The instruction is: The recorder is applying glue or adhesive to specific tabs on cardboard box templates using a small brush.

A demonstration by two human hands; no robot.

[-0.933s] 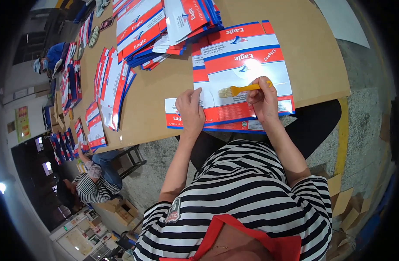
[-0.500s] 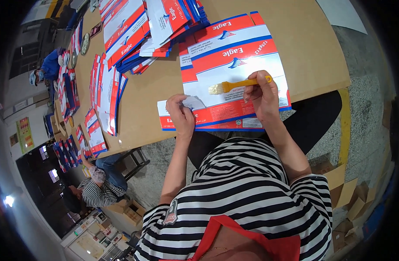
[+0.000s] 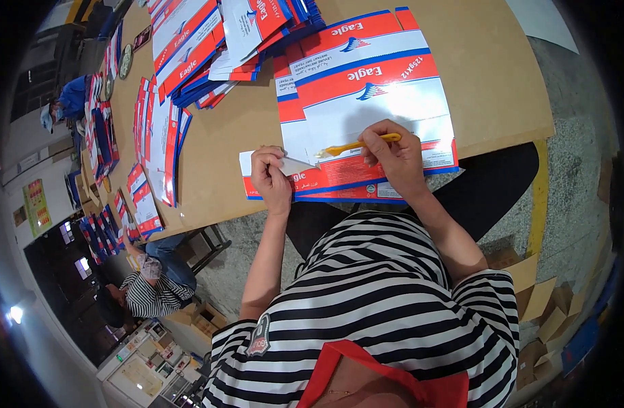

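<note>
A flat printed carton blank (image 3: pixel 387 105), red, white and blue, lies before me at the table's near edge. My right hand (image 3: pixel 397 162) grips a yellow-handled brush (image 3: pixel 349 146) with pale bristles. The bristles are down at the carton's near left part, beside a raised white flap (image 3: pixel 295 164). Curled at that left end, my left hand (image 3: pixel 271 182) pinches the flap and tilts it up; its fingertips are partly hidden. Under this blank, the edges of another similar carton blank (image 3: pixel 285 88) show at the left.
Stacks of carton blanks (image 3: pixel 189 54) stand at the far left of the brown table (image 3: pixel 223 156), with more fanned blanks (image 3: pixel 159 153) nearer. Two other people sit along the left side, one in a striped shirt (image 3: pixel 149 296). Open cardboard boxes (image 3: pixel 553 313) are on the floor at right.
The brush has moved left and down, from above the carton's middle to the flap. My left hand has shifted slightly left, and the flap now stands tilted up.
</note>
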